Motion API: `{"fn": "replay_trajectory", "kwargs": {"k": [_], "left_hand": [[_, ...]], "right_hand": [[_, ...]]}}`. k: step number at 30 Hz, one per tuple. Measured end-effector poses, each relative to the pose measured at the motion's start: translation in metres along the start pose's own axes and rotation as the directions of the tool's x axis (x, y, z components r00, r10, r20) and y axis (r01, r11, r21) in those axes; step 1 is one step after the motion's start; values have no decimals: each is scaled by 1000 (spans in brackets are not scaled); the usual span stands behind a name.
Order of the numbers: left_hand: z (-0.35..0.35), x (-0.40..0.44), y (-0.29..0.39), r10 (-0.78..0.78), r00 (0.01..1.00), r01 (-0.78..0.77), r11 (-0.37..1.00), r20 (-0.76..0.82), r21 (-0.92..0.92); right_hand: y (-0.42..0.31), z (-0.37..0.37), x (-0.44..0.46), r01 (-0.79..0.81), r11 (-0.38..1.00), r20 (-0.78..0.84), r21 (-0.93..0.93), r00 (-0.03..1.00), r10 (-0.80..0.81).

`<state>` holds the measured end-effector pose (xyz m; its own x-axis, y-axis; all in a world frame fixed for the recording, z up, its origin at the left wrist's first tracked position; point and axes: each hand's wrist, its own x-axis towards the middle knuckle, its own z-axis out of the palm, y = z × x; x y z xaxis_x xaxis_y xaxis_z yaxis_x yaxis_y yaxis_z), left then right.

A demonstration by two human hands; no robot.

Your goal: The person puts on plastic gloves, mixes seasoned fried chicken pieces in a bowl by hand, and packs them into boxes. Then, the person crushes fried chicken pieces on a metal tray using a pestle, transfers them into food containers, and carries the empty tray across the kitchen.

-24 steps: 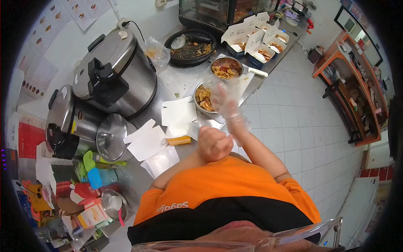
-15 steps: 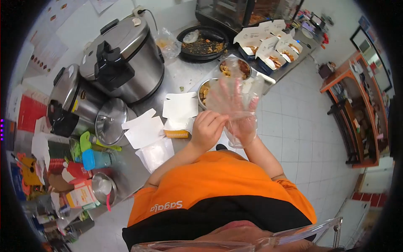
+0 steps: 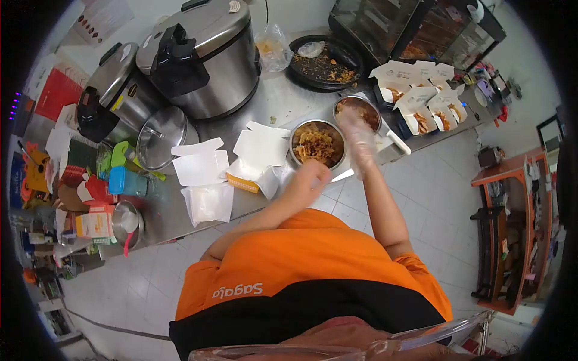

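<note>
Metal counter (image 3: 286, 99), pale tiled floor (image 3: 436, 210)

The left hand (image 3: 313, 175) has parted from the gloved right hand (image 3: 357, 137).

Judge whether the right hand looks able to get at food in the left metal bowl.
Probably yes: the right hand is close by, the food lies uncovered in the metal bowl, and the left hand is only near its rim.

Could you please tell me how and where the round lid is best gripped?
I'd pinch the lid by its raised central handle, coming from above on the side away from the cookers: they crowd its far edge, while the handle stands out from its exposed face.
</note>
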<state>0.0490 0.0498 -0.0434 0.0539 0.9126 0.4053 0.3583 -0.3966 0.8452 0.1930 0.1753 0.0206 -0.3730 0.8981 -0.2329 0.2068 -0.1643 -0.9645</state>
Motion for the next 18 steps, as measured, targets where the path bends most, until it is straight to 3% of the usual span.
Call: {"fn": "replay_trajectory", "kwargs": {"k": [1,2,3,5,6,8,11,12,15,16,18], "left_hand": [[4,2,-22,-169,970,169,986,-175,-14],[9,-1,-57,-242,942,264,962,-232,73],[15,-7,-86,-306,905,361,920,-297,151],[26,-13,-109,-518,811,557,826,-273,90],[27,-12,-114,-609,750,642,764,-258,65],[23,-6,-112,-657,734,646,754,-175,-121],[24,-10,-118,-710,694,648,688,-118,-325],[24,-11,-119,-708,696,636,686,-123,-353],[25,-10,-122,-679,717,587,709,-156,-390],[26,-12,-121,-671,723,575,717,-165,-395],[26,-12,-117,-688,712,590,694,-138,-413]], "right_hand": [[10,3,22,77,869,132,-488,991,-14],[32,12,45,202,513,256,-834,966,36],[58,20,55,274,430,295,-860,955,-19],[92,34,72,408,243,388,-880,913,-129],[84,41,72,337,276,337,-900,940,-52],[62,53,69,186,329,233,-926,966,109],[79,45,92,244,288,305,-926,934,186],[80,41,97,280,233,324,-931,929,180],[89,36,103,266,289,296,-920,953,66],[72,35,90,255,339,283,-905,958,35],[53,33,78,200,579,261,-791,965,22]]}}
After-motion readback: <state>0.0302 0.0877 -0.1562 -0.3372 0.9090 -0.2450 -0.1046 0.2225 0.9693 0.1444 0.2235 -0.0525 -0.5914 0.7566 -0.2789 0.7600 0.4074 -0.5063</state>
